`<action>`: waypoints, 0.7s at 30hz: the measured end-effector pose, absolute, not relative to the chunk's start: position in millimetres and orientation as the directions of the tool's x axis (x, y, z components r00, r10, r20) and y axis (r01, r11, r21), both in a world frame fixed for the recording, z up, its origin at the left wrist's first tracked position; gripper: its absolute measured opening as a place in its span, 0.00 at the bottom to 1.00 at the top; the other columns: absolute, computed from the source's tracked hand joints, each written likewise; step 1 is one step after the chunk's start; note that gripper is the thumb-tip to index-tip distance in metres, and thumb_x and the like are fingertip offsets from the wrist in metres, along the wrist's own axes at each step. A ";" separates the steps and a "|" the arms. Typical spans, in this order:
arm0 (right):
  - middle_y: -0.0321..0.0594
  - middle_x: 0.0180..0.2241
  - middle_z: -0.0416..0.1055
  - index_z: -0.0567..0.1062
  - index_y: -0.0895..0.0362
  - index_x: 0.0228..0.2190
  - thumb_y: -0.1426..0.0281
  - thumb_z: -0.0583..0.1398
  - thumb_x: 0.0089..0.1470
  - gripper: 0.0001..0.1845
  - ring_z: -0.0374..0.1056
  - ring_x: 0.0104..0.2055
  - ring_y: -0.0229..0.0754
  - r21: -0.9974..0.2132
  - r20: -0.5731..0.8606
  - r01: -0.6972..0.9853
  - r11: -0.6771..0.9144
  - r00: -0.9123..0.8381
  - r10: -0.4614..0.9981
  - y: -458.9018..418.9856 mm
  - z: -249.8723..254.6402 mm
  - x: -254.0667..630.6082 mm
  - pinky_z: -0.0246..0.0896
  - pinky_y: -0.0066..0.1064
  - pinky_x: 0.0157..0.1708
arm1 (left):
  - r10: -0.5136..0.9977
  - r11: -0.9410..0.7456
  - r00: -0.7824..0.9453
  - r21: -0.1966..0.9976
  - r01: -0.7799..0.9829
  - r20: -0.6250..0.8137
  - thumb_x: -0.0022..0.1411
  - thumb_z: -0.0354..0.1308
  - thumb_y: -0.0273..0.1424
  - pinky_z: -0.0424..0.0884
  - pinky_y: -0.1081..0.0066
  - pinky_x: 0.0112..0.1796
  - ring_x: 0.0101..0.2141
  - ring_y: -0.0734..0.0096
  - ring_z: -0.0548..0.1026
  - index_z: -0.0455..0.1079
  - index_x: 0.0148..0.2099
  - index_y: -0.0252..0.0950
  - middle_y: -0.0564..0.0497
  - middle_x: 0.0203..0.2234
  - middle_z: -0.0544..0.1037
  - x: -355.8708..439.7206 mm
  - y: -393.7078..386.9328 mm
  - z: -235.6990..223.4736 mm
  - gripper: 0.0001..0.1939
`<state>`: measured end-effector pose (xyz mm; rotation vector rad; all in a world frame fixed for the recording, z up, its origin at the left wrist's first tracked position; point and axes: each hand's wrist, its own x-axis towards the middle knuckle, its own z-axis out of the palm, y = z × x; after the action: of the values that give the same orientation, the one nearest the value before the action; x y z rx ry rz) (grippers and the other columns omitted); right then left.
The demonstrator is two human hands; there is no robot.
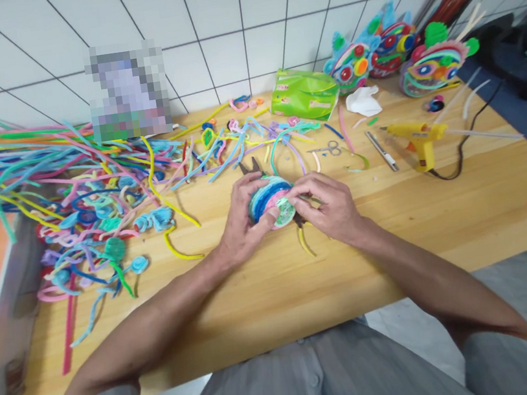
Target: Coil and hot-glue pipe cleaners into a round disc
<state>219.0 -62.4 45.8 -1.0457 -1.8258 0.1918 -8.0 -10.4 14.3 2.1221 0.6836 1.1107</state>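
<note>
My left hand (246,216) is wrapped round the left side of a round craft piece (268,198) covered in rings of blue, teal and pink pipe cleaner. Its thumb rests on the pale green middle. My right hand (326,205) pinches at the piece's right edge, where a pale strand seems to run; its fingertips hide the exact hold. Pliers (305,241) with yellow handles lie partly beneath the piece, and their dark jaws show above my left fingers.
Loose pipe cleaners (80,184) heap across the left side. Behind my hands are a green packet (305,95) and small scissors (330,148). To the right lie a utility knife (381,149), a yellow glue gun (417,140) with its cord, and several decorated figures (436,65).
</note>
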 end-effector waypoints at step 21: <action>0.33 0.29 0.73 0.71 0.51 0.28 0.46 0.70 0.56 0.24 0.68 0.32 0.41 -0.675 0.508 0.705 -0.219 0.659 0.554 -118.8 53.8 378.4 0.68 0.37 0.37 | 0.744 -0.618 0.376 0.783 0.072 0.553 0.75 0.60 0.55 0.75 0.40 0.64 0.62 0.48 0.77 0.68 0.65 0.46 0.42 0.59 0.77 4.1 0.6 -3.7 0.26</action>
<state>378.4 -118.8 53.8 -1.8982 -0.9906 -0.1929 4.1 0.6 -3.7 1.9622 0.7023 1.2708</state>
